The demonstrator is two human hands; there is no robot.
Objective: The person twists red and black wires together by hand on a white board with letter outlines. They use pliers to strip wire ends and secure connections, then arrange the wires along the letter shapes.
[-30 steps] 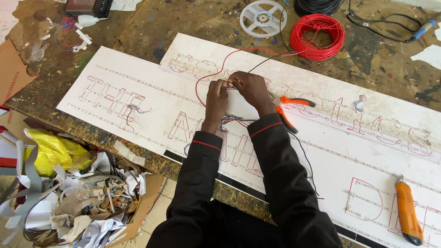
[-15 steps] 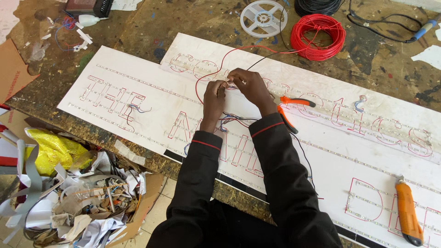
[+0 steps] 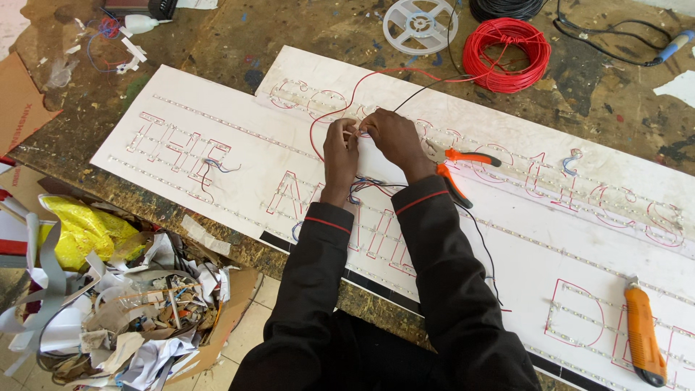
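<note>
Pinching a thin red wire (image 3: 340,108) between curled fingertips, the left hand (image 3: 339,152) and right hand (image 3: 391,137) meet knuckle to knuckle over the white lettered sign board (image 3: 217,108). Orange-handled pliers (image 3: 452,170) lie at three o'clock; a red wire coil (image 3: 507,54) sits at one o'clock.

- Two bare hands are seen near the centre of the frame, the left hand (image 3: 340,156) and the right hand (image 3: 392,139) side by side.
- No gloves, rings or watch can be made out on either hand.
- Both arms are covered by long black sleeves, running from the lower middle of the frame up to the wrists.
- Each sleeve is ended by a ribbed knitted cuff, and each cuff is edged by a thin red stripe.
- The fabric is seen to be matte and slightly creased at the elbows.
- Dark clothing is glimpsed at the bottom centre, between the sleeves.
</note>
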